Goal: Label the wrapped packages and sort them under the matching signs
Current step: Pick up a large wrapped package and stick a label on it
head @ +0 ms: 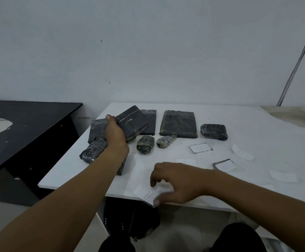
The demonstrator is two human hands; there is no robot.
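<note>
Several dark wrapped packages lie on the white table (257, 128). My left hand (116, 133) grips a flat black package (131, 122) lifted and tilted above the others at the table's left. My right hand (175, 180) hovers over a paper slip marked A (146, 194) at the front edge, thumb on the slip's corner, fingers loosely curled. A large flat package (178, 123) lies at mid back, a rounded one (214, 131) to its right. Two small lumpy packages (145, 144) (166, 140) sit in the middle. Another small package (93, 150) lies below my left wrist.
More paper slips with letters lie on the right half of the table (200, 147) (242, 152) (224, 166) (282, 176). A black desk (26, 122) stands to the left. A dark bag (131, 219) lies on the floor under the table.
</note>
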